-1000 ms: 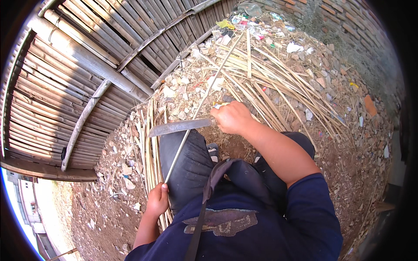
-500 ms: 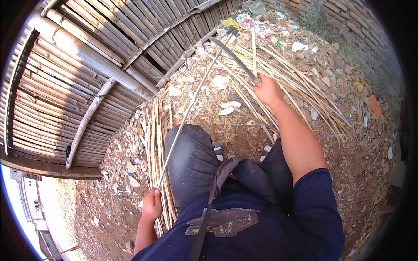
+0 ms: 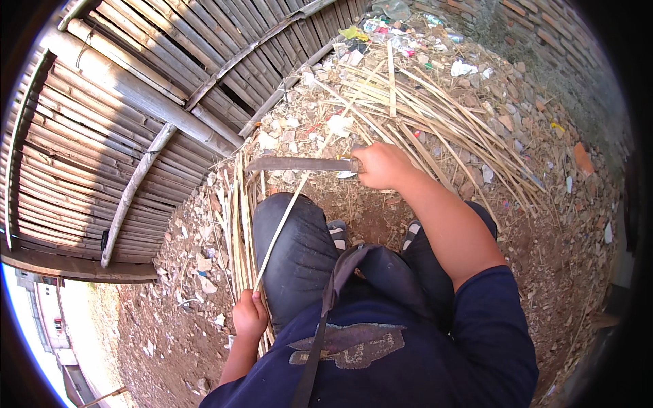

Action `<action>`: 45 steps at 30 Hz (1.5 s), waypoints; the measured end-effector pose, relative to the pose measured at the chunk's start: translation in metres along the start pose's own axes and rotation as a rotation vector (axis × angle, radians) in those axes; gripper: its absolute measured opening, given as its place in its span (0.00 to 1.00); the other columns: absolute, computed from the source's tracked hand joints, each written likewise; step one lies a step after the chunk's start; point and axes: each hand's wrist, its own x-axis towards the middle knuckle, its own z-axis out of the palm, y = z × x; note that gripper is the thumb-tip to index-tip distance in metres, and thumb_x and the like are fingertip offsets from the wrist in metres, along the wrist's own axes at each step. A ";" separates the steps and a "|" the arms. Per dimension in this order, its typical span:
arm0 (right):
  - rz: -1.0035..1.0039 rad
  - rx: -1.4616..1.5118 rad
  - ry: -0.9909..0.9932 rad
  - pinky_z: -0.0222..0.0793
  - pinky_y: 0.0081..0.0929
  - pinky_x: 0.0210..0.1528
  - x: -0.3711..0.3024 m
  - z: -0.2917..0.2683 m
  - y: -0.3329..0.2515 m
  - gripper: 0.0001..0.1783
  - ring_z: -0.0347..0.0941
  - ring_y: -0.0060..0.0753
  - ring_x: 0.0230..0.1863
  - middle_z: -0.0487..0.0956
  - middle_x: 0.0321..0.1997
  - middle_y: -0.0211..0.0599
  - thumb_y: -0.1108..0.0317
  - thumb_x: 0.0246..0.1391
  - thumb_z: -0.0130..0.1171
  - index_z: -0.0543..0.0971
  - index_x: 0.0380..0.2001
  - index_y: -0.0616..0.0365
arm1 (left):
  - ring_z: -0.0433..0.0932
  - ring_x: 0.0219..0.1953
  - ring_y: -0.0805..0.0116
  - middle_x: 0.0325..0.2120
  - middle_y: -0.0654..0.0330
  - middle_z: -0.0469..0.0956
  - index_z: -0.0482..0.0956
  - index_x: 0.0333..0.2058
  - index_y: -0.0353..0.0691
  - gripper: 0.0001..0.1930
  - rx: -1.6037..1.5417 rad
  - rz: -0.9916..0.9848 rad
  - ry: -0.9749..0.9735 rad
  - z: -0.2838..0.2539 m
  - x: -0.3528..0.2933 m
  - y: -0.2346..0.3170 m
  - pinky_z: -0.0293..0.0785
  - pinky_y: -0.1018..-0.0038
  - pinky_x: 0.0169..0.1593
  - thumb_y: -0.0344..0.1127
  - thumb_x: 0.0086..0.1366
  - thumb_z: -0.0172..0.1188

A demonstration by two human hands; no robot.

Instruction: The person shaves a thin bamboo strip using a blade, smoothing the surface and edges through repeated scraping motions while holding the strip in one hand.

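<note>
My right hand (image 3: 382, 166) is closed round the handle of a machete (image 3: 299, 164), whose long dark blade with a curved tip points left. Beneath or against the blade runs a long, thin bamboo strip (image 3: 280, 226), slanting across my left knee toward the far pile. Its near end is gripped by my left hand (image 3: 249, 314), low on the left. Whether the blade touches the strip I cannot tell. Beside my left leg lies a bundle of pale bamboo strips (image 3: 238, 224), close to that hand.
A larger heap of bamboo strips (image 3: 442, 112) spreads over the rubble ahead and right. A bamboo wall (image 3: 88, 170) stands at left, a brick wall (image 3: 544, 41) at far right. Plastic litter (image 3: 408, 41) lies in the far corner. My feet (image 3: 338, 233) are on bare soil.
The machete has come nearer and swung from pointing up and away to lying nearly level across the strip. My left hand has shifted slightly right, still holding the strip.
</note>
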 end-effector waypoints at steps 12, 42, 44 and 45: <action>-0.043 0.031 0.044 0.78 0.50 0.43 0.004 0.007 -0.016 0.17 0.83 0.54 0.40 0.84 0.33 0.48 0.64 0.45 0.65 0.83 0.42 0.51 | 0.77 0.24 0.34 0.19 0.41 0.75 0.73 0.32 0.36 0.16 -0.060 0.028 -0.054 -0.003 0.005 -0.013 0.70 0.46 0.29 0.41 0.77 0.48; 0.140 0.082 0.020 0.78 0.50 0.46 0.010 0.003 0.008 0.17 0.83 0.52 0.41 0.85 0.34 0.45 0.65 0.45 0.63 0.84 0.42 0.48 | 0.75 0.26 0.36 0.20 0.41 0.73 0.70 0.28 0.34 0.22 -0.189 0.005 -0.295 -0.035 0.026 0.000 0.69 0.51 0.32 0.45 0.79 0.47; 0.093 0.090 0.079 0.78 0.51 0.43 0.010 0.009 0.003 0.15 0.83 0.53 0.39 0.84 0.31 0.45 0.64 0.44 0.64 0.83 0.39 0.48 | 0.75 0.25 0.38 0.20 0.42 0.74 0.71 0.28 0.34 0.21 -0.210 -0.023 -0.333 -0.039 0.023 -0.004 0.70 0.53 0.32 0.44 0.79 0.47; 0.053 0.094 0.136 0.77 0.51 0.40 0.009 0.012 0.001 0.13 0.82 0.55 0.37 0.83 0.29 0.45 0.64 0.43 0.65 0.82 0.37 0.49 | 0.75 0.25 0.38 0.20 0.42 0.74 0.71 0.28 0.34 0.21 -0.205 -0.023 -0.330 -0.039 0.023 -0.003 0.70 0.53 0.32 0.44 0.79 0.47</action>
